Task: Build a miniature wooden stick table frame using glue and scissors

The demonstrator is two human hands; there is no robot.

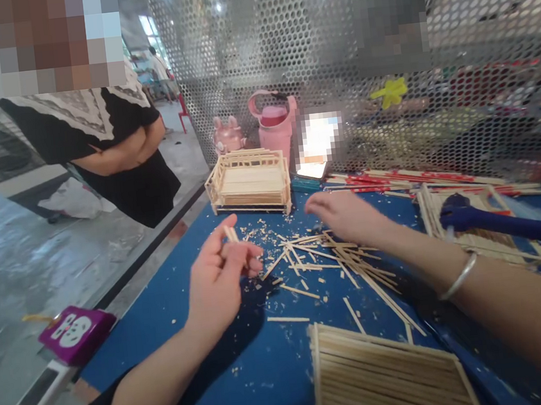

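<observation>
My left hand [217, 275] is closed, with short pale wooden stick pieces [231, 234] pinched between thumb and fingers. It hovers over the left part of the blue tabletop [206, 370]. To its right, my right hand [347, 217] reaches over a loose pile of thin wooden sticks [354, 261]. Its fingers point left and look apart, partly hidden, with nothing visible in them. Behind both hands stands a small bench-like model made of sticks [249, 179]. Nearest me lies a panel of sticks set side by side [390, 377].
A pink bottle [275, 128] and a lit phone [316, 149] stand by the perforated metal screen [245, 50]. Red-marked sticks [384, 181], a blue-handled tool [509, 226] and another stick frame [429, 211] lie right. A purple tape measure [76, 332] is left; a person [120, 154] stands beyond.
</observation>
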